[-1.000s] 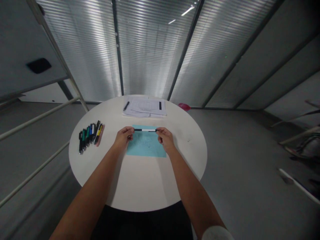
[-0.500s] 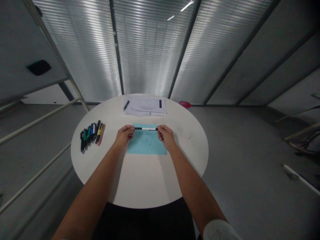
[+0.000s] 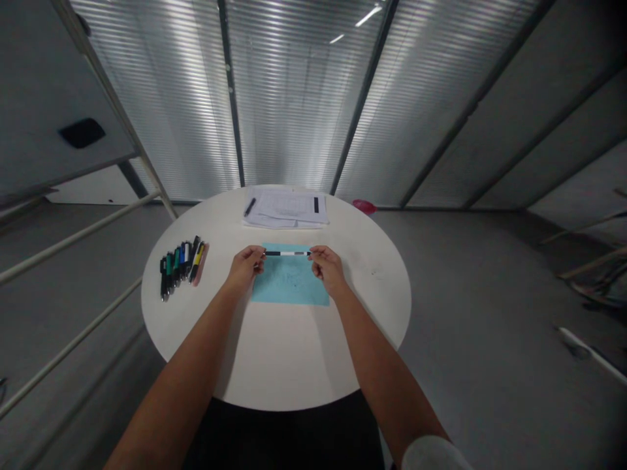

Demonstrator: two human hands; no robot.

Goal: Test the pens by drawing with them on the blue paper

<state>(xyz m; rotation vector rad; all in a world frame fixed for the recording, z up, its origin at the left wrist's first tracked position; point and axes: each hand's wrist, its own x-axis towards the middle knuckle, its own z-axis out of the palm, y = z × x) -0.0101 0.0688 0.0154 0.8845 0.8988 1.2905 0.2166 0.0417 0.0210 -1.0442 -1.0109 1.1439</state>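
A black and white pen (image 3: 288, 253) lies level between my two hands, over the upper part of a light blue sheet of paper (image 3: 290, 288). My left hand (image 3: 246, 264) pinches its black end. Its other end is pinched by my right hand (image 3: 328, 266). Small dark specks show on the blue sheet. To the left, several pens (image 3: 179, 262) with black, green, blue, white and yellow parts lie side by side in a row. A pinkish strip (image 3: 201, 264) lies along the row's right side.
All this is on a round white table (image 3: 289, 365). Stacked papers (image 3: 287, 207) lie at its far edge, with a dark pen (image 3: 249, 206) on them. A pink-red object (image 3: 364, 206) shows beyond the table. A pale metal frame (image 3: 88, 223) stands at left; a ribbed translucent wall (image 3: 284, 98) is behind.
The pen seems to have turned a little about its length, as its clip no longer shows below it. Both hands keep their pinch. The whole view has shifted slightly.
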